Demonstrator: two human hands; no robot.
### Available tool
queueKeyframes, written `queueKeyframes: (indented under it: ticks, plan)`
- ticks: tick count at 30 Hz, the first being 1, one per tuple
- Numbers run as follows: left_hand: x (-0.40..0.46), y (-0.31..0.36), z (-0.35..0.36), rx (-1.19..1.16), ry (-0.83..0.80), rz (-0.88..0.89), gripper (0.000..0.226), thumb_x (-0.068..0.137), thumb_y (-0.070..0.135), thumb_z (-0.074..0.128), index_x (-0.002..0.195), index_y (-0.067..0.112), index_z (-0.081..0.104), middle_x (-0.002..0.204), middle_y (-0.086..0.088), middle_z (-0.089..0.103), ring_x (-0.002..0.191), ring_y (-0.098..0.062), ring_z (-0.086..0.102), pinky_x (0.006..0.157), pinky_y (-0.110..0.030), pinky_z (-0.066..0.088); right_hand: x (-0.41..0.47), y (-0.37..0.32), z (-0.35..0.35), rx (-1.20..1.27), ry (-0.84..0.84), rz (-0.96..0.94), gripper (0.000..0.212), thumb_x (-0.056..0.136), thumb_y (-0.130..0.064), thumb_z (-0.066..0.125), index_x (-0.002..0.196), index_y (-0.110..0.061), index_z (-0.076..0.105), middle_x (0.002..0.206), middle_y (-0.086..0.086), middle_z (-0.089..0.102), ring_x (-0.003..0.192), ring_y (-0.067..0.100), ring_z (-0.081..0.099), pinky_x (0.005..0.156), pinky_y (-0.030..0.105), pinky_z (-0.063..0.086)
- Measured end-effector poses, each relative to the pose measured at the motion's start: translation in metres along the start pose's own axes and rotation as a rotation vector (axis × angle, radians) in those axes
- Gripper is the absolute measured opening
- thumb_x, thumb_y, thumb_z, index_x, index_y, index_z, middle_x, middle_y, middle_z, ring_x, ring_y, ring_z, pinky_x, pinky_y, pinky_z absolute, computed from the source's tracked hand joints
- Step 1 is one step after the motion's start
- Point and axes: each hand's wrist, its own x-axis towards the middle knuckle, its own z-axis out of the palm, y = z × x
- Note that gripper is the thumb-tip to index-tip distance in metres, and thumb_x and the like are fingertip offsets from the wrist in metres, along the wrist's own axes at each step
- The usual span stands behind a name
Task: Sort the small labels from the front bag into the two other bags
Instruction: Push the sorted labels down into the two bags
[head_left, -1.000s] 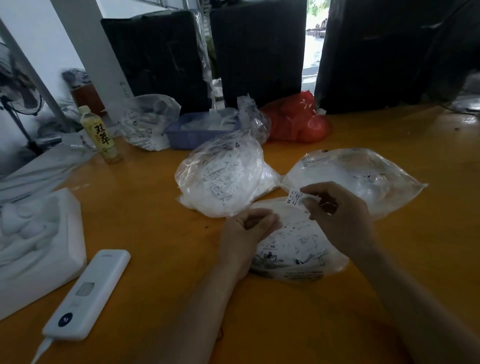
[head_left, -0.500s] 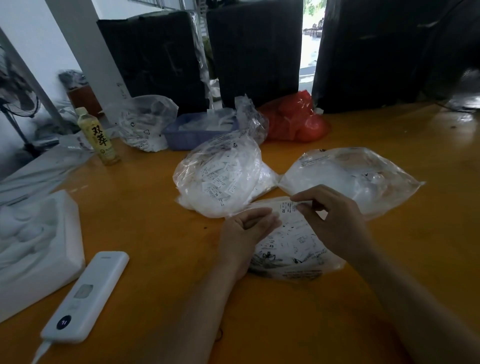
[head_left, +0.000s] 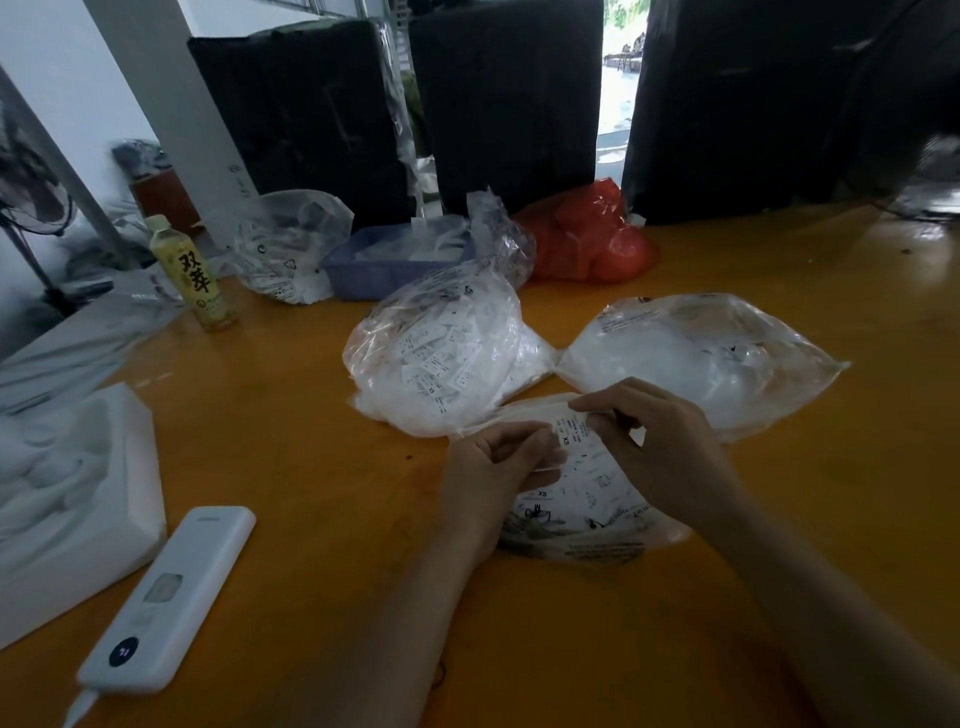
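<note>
I note three clear bags on the orange tabletop (head_left: 727, 270). The front bag (head_left: 587, 514) lies flat between both hands and holds loose small labels (head_left: 587, 483), some marked XS. The left bag (head_left: 441, 358) is bulging with white labels; the right bag (head_left: 696, 358) holds a thinner white layer. The right hand (head_left: 660, 447) keeps a narrow pinch grip on one label (head_left: 565, 434) at the front bag's mouth. The left hand (head_left: 493, 478) curls on that bag's edge.
</note>
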Motion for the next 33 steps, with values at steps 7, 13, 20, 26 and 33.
queueKeyframes:
  ticks: [7,13,20,26,33]
  plan:
    - [-0.0015,0.002,0.0011,0.031,0.02,0.012,0.014,0.085,0.032,0.083,0.099,0.028,0.083,0.101,-0.008,0.081,0.095,-0.026,0.079,0.071,-0.029,0.064,0.0002,0.0039,-0.0022,-0.046,-0.063,0.034,0.021,0.095,-0.01,0.068,0.111,-0.022,0.075,0.093,-0.026,0.058,0.082,0.0,0.062,0.071,0.01,0.048]
    - [-0.0017,-0.0002,-0.0006,0.125,0.001,0.025,0.014,0.092,0.023,0.08,0.106,0.023,0.081,0.097,-0.007,0.082,0.093,-0.023,0.079,0.071,-0.029,0.064,-0.0009,0.0025,-0.0019,-0.046,-0.092,0.051,0.02,0.096,-0.014,0.068,0.112,-0.026,0.074,0.089,-0.029,0.058,0.082,0.001,0.061,0.069,0.01,0.047]
    - [-0.0016,-0.0005,-0.0012,0.109,0.02,0.028,0.012,0.092,0.023,0.081,0.101,0.031,0.083,0.098,-0.006,0.081,0.091,-0.022,0.079,0.069,-0.03,0.064,-0.002,-0.0018,-0.0013,-0.008,-0.086,0.136,0.023,0.094,-0.022,0.071,0.116,-0.028,0.071,0.087,-0.022,0.064,0.081,-0.003,0.063,0.074,0.014,0.051]
    - [0.0003,0.0018,0.0004,-0.002,-0.002,-0.024,0.032,0.081,0.031,0.087,0.109,0.018,0.079,0.103,-0.011,0.081,0.097,-0.026,0.079,0.072,-0.028,0.063,0.0011,-0.0016,-0.0052,-0.046,0.023,0.167,0.018,0.094,-0.015,0.072,0.11,-0.022,0.074,0.08,-0.026,0.058,0.083,-0.013,0.059,0.068,0.002,0.043]
    - [0.0005,0.0007,-0.0006,-0.068,-0.03,-0.006,0.037,0.081,0.034,0.085,0.11,0.012,0.079,0.106,-0.015,0.08,0.101,-0.03,0.078,0.084,-0.028,0.063,0.0008,-0.0006,-0.0044,-0.025,0.065,0.138,0.016,0.093,-0.014,0.072,0.108,-0.021,0.074,0.084,-0.026,0.061,0.089,-0.004,0.062,0.072,0.008,0.049]
